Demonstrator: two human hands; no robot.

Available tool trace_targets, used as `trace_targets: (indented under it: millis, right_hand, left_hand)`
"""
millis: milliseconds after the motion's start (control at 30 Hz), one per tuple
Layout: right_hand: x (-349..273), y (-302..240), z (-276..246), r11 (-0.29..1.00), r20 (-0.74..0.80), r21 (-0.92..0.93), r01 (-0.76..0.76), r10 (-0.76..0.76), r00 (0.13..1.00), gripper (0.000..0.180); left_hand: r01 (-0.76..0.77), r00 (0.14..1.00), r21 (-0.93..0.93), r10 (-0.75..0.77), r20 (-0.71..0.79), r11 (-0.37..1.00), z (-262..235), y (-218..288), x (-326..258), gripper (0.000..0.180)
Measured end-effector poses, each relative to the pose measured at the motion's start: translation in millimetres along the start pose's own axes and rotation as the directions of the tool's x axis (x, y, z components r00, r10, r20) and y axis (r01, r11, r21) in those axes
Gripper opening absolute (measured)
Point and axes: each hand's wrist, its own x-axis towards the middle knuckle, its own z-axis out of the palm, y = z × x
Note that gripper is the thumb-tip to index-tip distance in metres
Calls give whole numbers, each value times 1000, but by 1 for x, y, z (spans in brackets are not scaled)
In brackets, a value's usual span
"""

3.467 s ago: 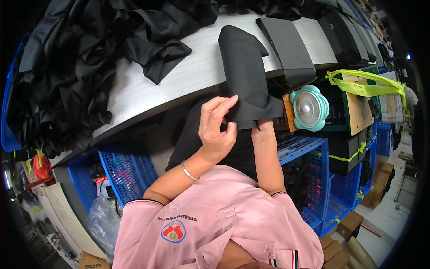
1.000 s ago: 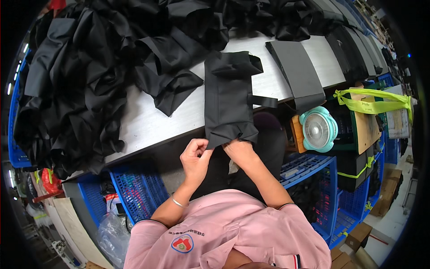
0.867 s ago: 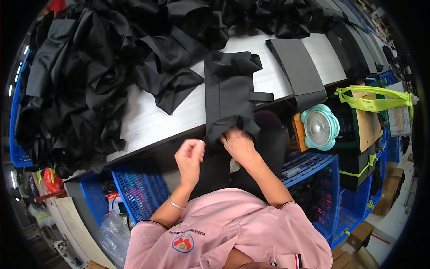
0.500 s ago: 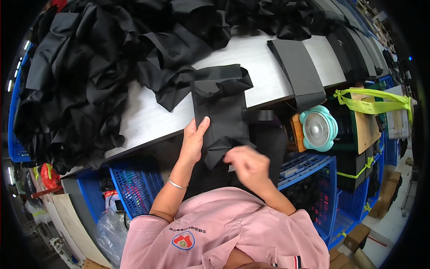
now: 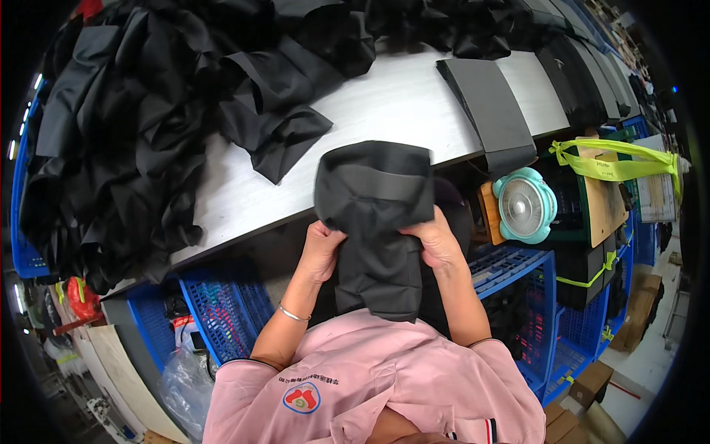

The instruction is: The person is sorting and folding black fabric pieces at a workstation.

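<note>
Between my hands, over my lap and in front of the table edge, hangs a black fabric piece [image 5: 379, 244]. It looks like a wide tube or sleeve; its upper part is smeared by motion. My left hand [image 5: 323, 244] pinches its left side, and my right hand [image 5: 435, 240] pinches the right side at about the same height. The lower end of the fabric reaches down to my pink shirt. A heap of loose black fabric pieces [image 5: 133, 140] covers the left and back of the white table [image 5: 255, 200].
A flat stack of dark grey pieces [image 5: 488, 107] lies at the table's right edge. Beside it sits a small teal fan [image 5: 525, 206]. Blue crates [image 5: 222, 307] stand under the table at left, and another blue crate [image 5: 518, 277] at right. A yellow-green strap [image 5: 617, 166] hangs farther right.
The fabric has come nearer to me, off the table edge. My right hand has moved up from its lower end to its right side, and my left hand has shifted slightly lower.
</note>
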Motion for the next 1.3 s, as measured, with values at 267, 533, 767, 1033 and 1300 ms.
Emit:
trace_targets:
  millis: [267,533,767,1033,1300]
  right_hand:
    - [0,-8,22,366,-26,-930,21,-125,992,22]
    - [-22,-17,-42,908,-21,-413,-64,61,998,29]
    - [9,17,-33,955,-110,-298,13,-47,993,31]
    - [52,25,-25,914,-252,-393,99,-211,944,17]
    - [55,22,-31,934,-226,-346,93,-179,958,20]
  left_hand:
    - [-71,966,521,189,-176,851,10,-4,18,23]
    - [-44,974,270,101,-203,962,7,3,14,20]
    - [-107,993,160,97,71,981,24,23,10,29]
    - [-248,967,280,256,6,927,37,39,62,46]
    - [-730,652,682,261,712,-38,38,41,82,33]
